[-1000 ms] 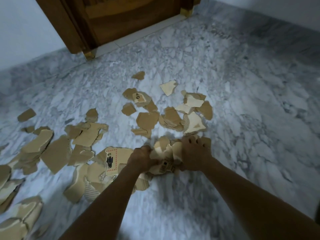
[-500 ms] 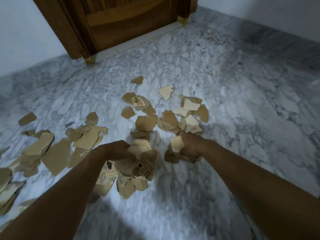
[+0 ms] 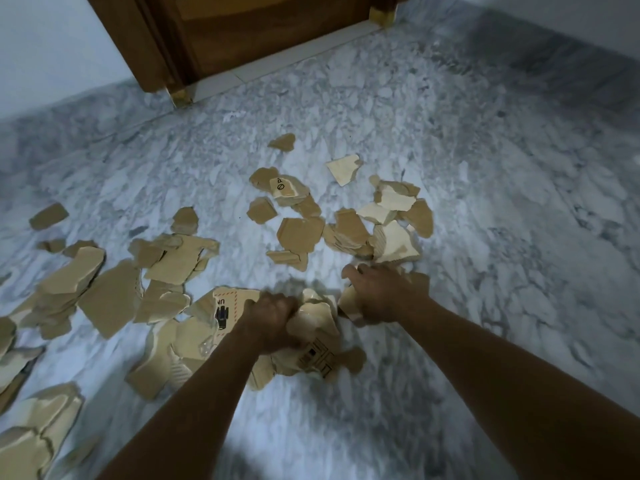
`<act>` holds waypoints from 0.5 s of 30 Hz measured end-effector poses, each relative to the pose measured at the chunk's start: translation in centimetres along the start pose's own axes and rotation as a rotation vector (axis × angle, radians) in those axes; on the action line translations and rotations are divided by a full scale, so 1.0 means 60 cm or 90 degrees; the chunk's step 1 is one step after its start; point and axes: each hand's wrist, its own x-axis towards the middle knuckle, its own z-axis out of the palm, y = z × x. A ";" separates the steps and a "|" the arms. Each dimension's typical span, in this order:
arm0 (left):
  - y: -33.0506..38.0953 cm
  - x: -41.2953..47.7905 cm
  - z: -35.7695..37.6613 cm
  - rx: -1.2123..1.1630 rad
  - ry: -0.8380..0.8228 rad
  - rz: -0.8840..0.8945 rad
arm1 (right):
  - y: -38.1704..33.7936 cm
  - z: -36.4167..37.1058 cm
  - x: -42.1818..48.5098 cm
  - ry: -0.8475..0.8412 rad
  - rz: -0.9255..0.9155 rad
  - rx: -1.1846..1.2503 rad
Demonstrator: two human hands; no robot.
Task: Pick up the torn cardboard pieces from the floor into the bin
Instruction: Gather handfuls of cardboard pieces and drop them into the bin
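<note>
Gathering step, I judge: at lower centre the left hand (image 3: 273,320) clutches a wad of torn cardboard pieces (image 3: 317,323), the right hand (image 3: 384,296) beside it grips a few more, others litter the floor (image 3: 485,271) centre and left; next, carry both handfuls to the unseen bin.

1. Floor (image 3: 485,202): marble-pattern stone, white with grey veining. The surface is smooth with a faint, dull sheen.
2. Torn cardboard pieces (image 3: 298,233): brown kraft board, matt, with ragged fibrous edges. Several faces are paler cream.
3. Ribbed piece (image 3: 391,240): corrugated fluting is exposed, giving a lined, ridged texture.
4. Printed piece (image 3: 225,306): matt board carrying black and red ink markings.
5. Door (image 3: 263,32): dark brown wood, smooth, with a satin varnish.
6. Frame foot cap (image 3: 180,97): brass-coloured, apparently metal, slightly shiny.
7. Threshold strip (image 3: 277,65): pale and smooth; stone or tile, undetermined.
8. Wall (image 3: 52,46): painted, matt, plain.
</note>
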 end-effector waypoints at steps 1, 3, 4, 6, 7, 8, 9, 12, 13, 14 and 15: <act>0.000 0.001 0.006 -0.038 0.008 0.000 | -0.001 0.002 0.003 -0.028 -0.009 0.025; -0.004 0.002 0.011 -0.169 0.007 -0.003 | 0.002 0.007 0.009 -0.055 -0.024 0.081; -0.006 0.001 0.010 -0.244 0.002 -0.007 | 0.006 0.004 0.010 -0.059 -0.013 0.125; -0.013 0.000 0.000 -0.323 -0.013 -0.017 | 0.025 -0.014 0.004 -0.037 0.050 0.233; -0.015 0.000 -0.009 -0.326 -0.024 -0.023 | 0.039 -0.033 -0.004 -0.032 0.096 0.287; -0.018 0.003 -0.020 -0.320 -0.032 -0.025 | 0.057 -0.053 -0.013 -0.023 0.135 0.337; -0.024 0.007 -0.032 -0.310 -0.042 -0.029 | 0.076 -0.070 -0.021 -0.021 0.175 0.374; -0.025 0.018 -0.081 -0.322 -0.085 -0.021 | 0.129 -0.094 -0.045 -0.047 0.258 0.406; -0.020 0.022 -0.096 -0.332 -0.102 -0.008 | 0.139 -0.093 -0.053 -0.072 0.276 0.423; -0.010 0.023 -0.109 -0.343 -0.120 0.010 | 0.142 -0.088 -0.062 -0.101 0.299 0.441; 0.003 0.024 -0.118 -0.338 -0.147 0.024 | 0.148 -0.075 -0.066 -0.120 0.335 0.464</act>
